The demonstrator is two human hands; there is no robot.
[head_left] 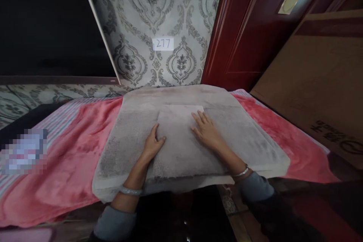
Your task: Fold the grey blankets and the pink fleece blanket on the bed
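A folded rectangle of light grey plush cloth (181, 151) lies flat in the middle of a larger grey plush cover (121, 136). My left hand (153, 145) rests at the folded cloth's left edge, thumb and fingers apart, with nothing in it. On the cloth's upper right part lies my right hand (209, 132), palm down, fingers spread and stretched towards the far corner. Both forearms reach in from the near side.
Pink blankets (85, 132) spread under the grey cover on both sides. A pixelated flat object (24, 151) lies at far left. Behind stand a dark screen (51, 22), patterned wall, numbered paper label (163, 44) and red door (241, 22). A large cardboard box (317, 75) leans at right.
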